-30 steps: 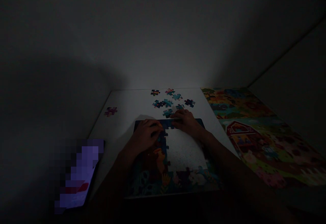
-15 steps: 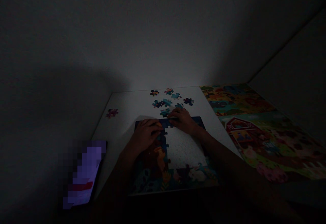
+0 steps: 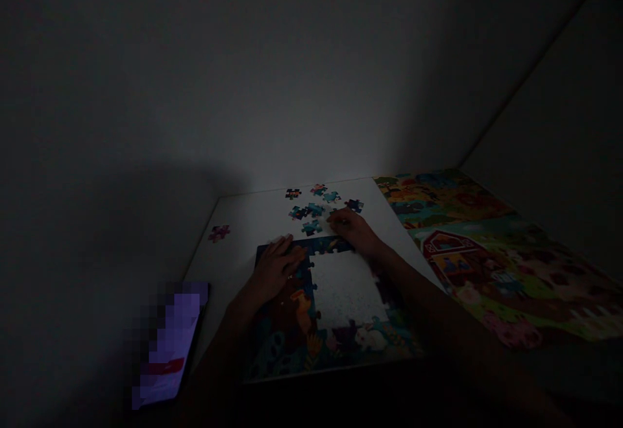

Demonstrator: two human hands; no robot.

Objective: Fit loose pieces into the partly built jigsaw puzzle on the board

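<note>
Loose jigsaw pieces [image 3: 311, 227] lie on the white table [image 3: 233, 253] just above the part-built puzzle [image 3: 287, 324]. They look like thin, light, stiff card, best pinched by the edges and easily nudged. The right hand [image 3: 351, 230] curls beside them, fingertips down; whether it grips one is hidden. The left hand [image 3: 274, 270] lies open on the puzzle's dark border. Table stretches left to 1 purple piece [image 3: 219, 233]; a finished farm puzzle [image 3: 457, 246] bounds the right, a pixelated phone [image 3: 168, 350] the lower left.
</note>
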